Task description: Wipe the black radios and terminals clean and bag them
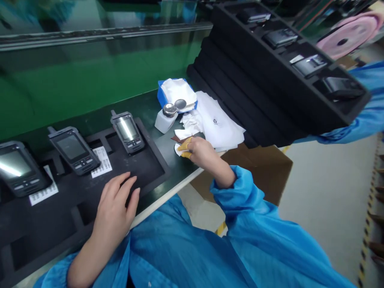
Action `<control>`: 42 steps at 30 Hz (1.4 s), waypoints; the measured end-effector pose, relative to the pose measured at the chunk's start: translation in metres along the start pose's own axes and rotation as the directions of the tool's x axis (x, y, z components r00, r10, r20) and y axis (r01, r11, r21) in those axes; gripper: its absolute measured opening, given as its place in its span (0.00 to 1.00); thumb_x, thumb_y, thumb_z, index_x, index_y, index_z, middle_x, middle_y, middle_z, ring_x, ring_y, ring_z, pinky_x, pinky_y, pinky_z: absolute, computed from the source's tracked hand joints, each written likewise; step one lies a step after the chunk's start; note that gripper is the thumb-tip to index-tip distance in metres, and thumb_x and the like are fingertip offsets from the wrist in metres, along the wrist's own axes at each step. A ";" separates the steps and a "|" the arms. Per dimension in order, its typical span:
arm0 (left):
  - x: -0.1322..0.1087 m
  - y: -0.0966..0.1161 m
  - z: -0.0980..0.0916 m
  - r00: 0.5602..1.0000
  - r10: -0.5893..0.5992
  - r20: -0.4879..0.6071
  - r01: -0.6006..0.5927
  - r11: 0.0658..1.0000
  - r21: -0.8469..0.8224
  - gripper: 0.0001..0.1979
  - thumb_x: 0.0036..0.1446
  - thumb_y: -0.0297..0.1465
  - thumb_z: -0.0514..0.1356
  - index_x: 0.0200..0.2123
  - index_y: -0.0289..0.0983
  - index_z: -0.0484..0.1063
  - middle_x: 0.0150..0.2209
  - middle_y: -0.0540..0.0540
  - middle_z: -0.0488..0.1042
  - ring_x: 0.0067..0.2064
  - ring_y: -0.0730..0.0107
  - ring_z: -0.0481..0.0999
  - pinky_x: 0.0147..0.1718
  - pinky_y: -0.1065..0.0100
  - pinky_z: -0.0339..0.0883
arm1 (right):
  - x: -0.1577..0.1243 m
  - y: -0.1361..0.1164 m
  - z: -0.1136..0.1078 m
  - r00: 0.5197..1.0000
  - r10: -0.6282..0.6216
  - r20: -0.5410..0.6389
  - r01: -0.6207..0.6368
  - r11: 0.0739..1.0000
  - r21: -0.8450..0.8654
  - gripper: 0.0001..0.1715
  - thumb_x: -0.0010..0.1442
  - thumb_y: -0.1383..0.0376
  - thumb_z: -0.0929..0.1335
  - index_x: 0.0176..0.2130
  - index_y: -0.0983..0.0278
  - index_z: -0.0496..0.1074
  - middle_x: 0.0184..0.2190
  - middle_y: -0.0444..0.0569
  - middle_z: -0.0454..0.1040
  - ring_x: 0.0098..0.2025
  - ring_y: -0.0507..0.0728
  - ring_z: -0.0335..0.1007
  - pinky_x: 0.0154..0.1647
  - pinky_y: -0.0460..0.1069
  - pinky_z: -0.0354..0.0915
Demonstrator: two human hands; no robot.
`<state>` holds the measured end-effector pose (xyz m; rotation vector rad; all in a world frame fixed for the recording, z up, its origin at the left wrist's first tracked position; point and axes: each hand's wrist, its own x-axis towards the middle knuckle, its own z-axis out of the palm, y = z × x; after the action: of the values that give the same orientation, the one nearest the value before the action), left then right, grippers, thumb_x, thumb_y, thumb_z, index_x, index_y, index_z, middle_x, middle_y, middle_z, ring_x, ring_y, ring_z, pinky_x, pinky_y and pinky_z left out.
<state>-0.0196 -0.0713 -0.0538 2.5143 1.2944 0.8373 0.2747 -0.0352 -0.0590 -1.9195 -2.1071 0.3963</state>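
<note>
My left hand [115, 204] lies flat with fingers stretched out on a black foam tray [150, 168] at the bench's near edge. The tray holds three dark handheld devices standing in slots: one at the right [127, 132], one in the middle [73, 149], one at the left [18, 168]. White barcode labels [100, 162] lie beside them. My right hand [199, 152], with yellow finger cots, is closed on a small white wipe [179, 149] on the green bench, beside a pile of white cloths [216, 120].
A white solvent dispenser bottle with a metal cap [165, 118] stands by a blue box of wipes [177, 93]. A stack of black foam trays [270, 76] with more devices rises at the right. A co-worker's blue sleeve [364, 116] and a cardboard box [261, 164] are nearby.
</note>
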 end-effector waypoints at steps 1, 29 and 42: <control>0.001 0.002 0.002 1.000 0.015 0.000 -0.015 1.000 0.013 0.13 0.63 0.32 0.53 0.44 0.31 0.72 0.45 0.35 0.75 0.47 0.54 0.75 0.46 0.55 0.70 | 0.000 0.000 0.001 1.000 0.008 0.011 -0.008 0.999 -0.041 0.12 0.51 0.73 0.66 0.32 0.65 0.80 0.33 0.54 0.77 0.37 0.57 0.71 0.39 0.50 0.65; 0.034 0.024 0.049 0.969 -0.144 0.199 0.084 0.955 0.283 0.39 0.61 0.52 0.49 0.60 0.24 0.62 0.63 0.26 0.59 0.66 0.42 0.57 0.63 0.39 0.43 | 0.098 -0.076 0.024 0.605 -0.795 0.035 0.783 0.587 -0.205 0.18 0.68 0.64 0.58 0.43 0.60 0.76 0.39 0.49 0.74 0.40 0.55 0.59 0.37 0.53 0.50; 0.035 0.023 0.048 0.975 -0.115 0.193 0.073 0.974 0.213 0.36 0.61 0.49 0.51 0.60 0.25 0.62 0.64 0.24 0.55 0.66 0.40 0.55 0.63 0.39 0.46 | 0.118 -0.071 0.033 0.764 -0.622 -0.172 0.529 0.757 -0.384 0.23 0.69 0.63 0.53 0.43 0.59 0.75 0.38 0.48 0.73 0.43 0.57 0.60 0.41 0.55 0.50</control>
<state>0.0389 -0.0529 -0.0698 2.5847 1.4820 0.4307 0.1861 0.0749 -0.0616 -1.2173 -2.5058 -0.3598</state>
